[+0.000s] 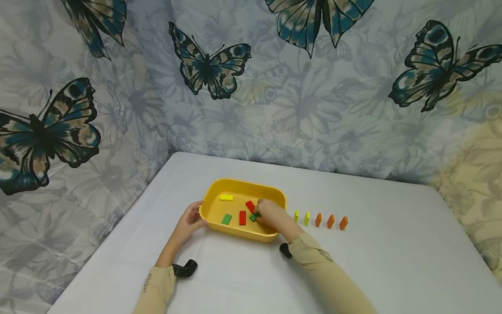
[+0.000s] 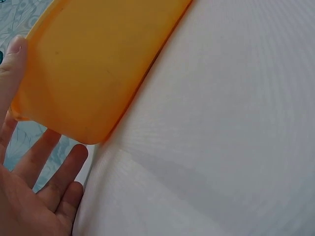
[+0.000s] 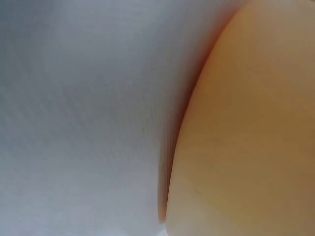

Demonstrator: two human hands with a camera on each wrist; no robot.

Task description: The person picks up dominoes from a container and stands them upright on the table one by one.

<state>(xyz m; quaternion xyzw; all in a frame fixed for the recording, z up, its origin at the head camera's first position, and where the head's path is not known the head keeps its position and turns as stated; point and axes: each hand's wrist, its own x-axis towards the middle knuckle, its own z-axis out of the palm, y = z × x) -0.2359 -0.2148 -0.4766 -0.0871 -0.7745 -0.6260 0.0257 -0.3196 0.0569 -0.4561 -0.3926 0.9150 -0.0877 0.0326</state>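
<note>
The left hand [image 1: 191, 221] steadied the yellow tray [image 1: 274, 192] at its nine o'clock rim, fingers relaxed against the wall, while the right hand [image 1: 270, 213] reached down inside at about three o'clock, fingertips on a green block [image 1: 253, 217] beside a red block [image 1: 250, 206]; whether it had closed on the piece could not be told. The step in hand looked like picking the next block from the tray. The next move would call for a firm pinch and an upright placement beside the standing row of yellow and orange blocks [image 1: 318, 219] on the bench [image 1: 392, 261], without toppling them.
</note>
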